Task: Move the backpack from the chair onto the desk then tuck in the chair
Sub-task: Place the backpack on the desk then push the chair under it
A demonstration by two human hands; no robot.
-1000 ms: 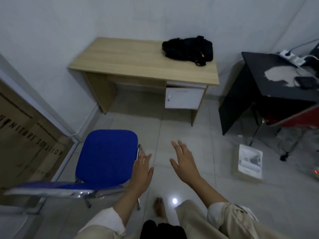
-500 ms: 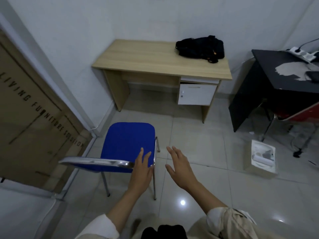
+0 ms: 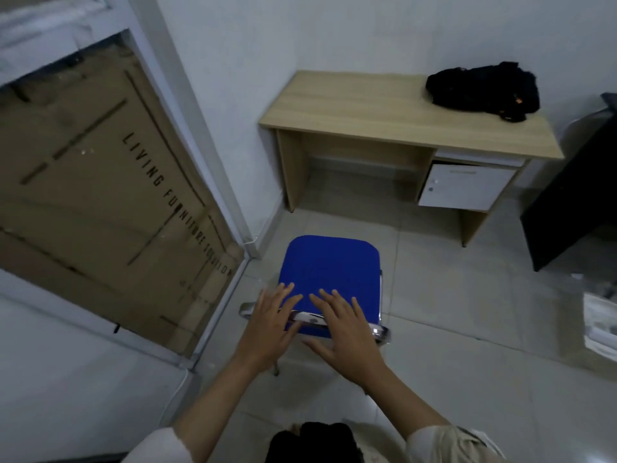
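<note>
chair [image 3: 329,279] with a blue padded seat stands on the tiled floor [image 3: 467,345], out in the open and well apart from the desk [image 3: 384,115], its seat facing the kneehole. its backrest shows as a chrome-edged rail nearest the person, and thin metal legs run down below. it looks a light thing, stiff in the frame and soft only in the cushion, and on smooth tile it should slide easily, perhaps skating or twisting if pushed off-centre. best hold, as i judge it, is the top rail of the backrest with one hand toward each end, so the push stays straight.

left hand [image 3: 270,325] lies over the left part of that rail, fingers spread and reaching forward over the seat; whether it has closed on the rail i cannot tell. right hand [image 3: 347,332] is likewise spread, palm down over the rail just beside the left, thumb out below the backrest; it looks to be touching but not gripping.

backpack [image 3: 484,90], black and slumped, lies on the far right corner of the desk, so the first part of the job looks done. it is soft and floppy.

beyond, a brown carton [image 3: 100,195] leans at the left wall and a dark table [image 3: 574,202] stands just right of the desk, which leaves the kneehole as the clear lane for the chair.
</note>
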